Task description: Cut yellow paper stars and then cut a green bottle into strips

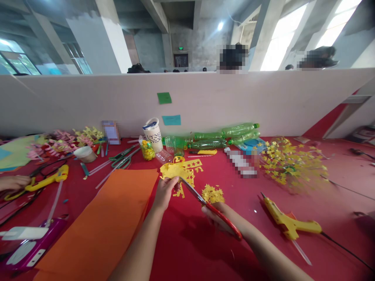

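Note:
My left hand pinches the near edge of a yellow sheet with star-shaped holes cut along its right part. In my right hand is a pair of red-handled scissors, fingers wrapped round the handles. The blades point up and left, their tips beside my left fingertips at the sheet. A small heap of cut yellow stars lies just beyond my right hand. Under my left forearm and to its left is orange paper.
Yellow glue guns lie right and left, the left one near another person's hand. Green bottles, a white cup and green scissors stand or lie along the white partition. A yellow star bunch is at right.

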A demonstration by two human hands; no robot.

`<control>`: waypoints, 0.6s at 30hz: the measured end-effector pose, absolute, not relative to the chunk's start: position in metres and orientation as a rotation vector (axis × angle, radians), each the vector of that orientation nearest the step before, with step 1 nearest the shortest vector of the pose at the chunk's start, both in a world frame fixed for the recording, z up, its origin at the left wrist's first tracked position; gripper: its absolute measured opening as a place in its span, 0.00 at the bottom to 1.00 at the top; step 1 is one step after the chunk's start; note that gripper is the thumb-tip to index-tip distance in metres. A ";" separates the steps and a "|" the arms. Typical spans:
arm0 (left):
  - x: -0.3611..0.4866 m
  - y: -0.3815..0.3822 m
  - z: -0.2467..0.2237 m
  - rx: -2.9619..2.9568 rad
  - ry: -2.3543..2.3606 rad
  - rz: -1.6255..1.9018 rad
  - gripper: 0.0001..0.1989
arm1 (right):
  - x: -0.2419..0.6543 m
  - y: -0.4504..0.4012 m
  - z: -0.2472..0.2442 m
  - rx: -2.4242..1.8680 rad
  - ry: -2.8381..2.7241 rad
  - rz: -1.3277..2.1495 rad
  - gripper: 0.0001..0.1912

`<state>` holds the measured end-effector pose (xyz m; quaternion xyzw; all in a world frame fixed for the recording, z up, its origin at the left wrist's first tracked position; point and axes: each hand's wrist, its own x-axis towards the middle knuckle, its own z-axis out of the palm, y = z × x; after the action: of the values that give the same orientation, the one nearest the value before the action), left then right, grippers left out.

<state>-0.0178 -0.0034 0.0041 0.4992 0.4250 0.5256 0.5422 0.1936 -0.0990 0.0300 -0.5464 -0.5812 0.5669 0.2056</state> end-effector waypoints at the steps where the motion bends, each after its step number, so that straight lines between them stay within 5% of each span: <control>1: -0.017 -0.004 0.004 1.182 1.011 1.259 0.15 | 0.193 -0.099 0.030 -1.527 -1.609 1.577 0.30; 18: 0.005 -0.024 0.012 1.106 1.244 1.345 0.17 | 0.184 -0.104 0.032 -1.405 -1.453 1.644 0.31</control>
<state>0.0053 -0.0240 0.0121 0.4535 0.5097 0.5514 0.4801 0.1836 -0.1036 0.0320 -0.5200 -0.5377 0.6084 0.2651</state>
